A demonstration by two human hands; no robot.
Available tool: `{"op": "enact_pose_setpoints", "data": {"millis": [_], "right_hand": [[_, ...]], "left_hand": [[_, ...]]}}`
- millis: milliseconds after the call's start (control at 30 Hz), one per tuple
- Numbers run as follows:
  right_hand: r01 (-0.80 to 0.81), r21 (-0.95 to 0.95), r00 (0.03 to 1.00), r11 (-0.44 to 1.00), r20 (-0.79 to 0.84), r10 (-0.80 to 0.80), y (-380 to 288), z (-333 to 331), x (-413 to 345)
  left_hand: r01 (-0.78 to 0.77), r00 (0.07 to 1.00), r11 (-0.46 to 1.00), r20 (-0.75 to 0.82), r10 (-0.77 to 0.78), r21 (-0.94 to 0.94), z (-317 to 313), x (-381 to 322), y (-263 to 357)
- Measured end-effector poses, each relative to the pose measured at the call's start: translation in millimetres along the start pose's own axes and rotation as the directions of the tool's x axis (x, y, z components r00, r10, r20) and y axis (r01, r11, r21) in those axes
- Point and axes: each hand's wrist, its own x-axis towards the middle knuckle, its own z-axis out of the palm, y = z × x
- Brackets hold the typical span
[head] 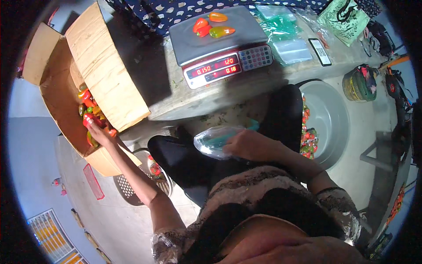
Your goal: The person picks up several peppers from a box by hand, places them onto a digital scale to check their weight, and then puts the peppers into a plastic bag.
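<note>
My left hand (pixel 95 130) reaches into an open cardboard box (pixel 61 109) at the left, its fingers closed over a red pepper (pixel 88 117). Around it lie loose small peppers (pixel 86 97) in red, orange, yellow and green; the near flap hides part of the pile. Above my lap, my right hand (pixel 245 145) grips a clear plastic bag (pixel 209 145) with a greenish part. Whether anything is inside the bag is hard to tell. Several peppers (pixel 221 32), orange, red and yellow-green, lie on the grey platform of a digital scale (pixel 184 46) with lit red figures.
Clear and green plastic bags (pixel 291 51) and a phone (pixel 319 52) lie right of the scale on the concrete ledge (pixel 158 109). A grey tub (pixel 336 122) holding bagged peppers (pixel 309 140) stands at my right. A perforated basket (pixel 127 191) sits below my left arm.
</note>
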Motion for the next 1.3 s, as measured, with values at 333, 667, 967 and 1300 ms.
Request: {"op": "enact_pose_setpoints", "data": {"millis": [333,667,967,1300], "right_hand": [[0.057,-0.023,0.998,0.998,-0.024,-0.057,13.4,-2.5,3.4],[-0.011,0.012,0.998,1.0,-0.055,0.011,44.8,-1.2,-26.8],[-0.019,-0.017,0.998,1.0,-0.058,0.018,47.7,-9.9,-25.2],[0.009,0.04,0.992,0.999,-0.123,-0.004,49.3,-1.5,-24.1]], "left_hand": [[-0.465,0.648,0.858,0.576,0.498,-0.219,244.9,-73.4,210.0],[-0.824,0.36,0.566,0.809,0.464,0.042,449.5,-93.7,149.6],[-0.749,0.334,0.66,0.894,0.299,0.059,470.5,-85.8,124.1],[-0.661,0.599,0.745,0.665,0.447,0.094,385.2,-105.6,103.4]]}}
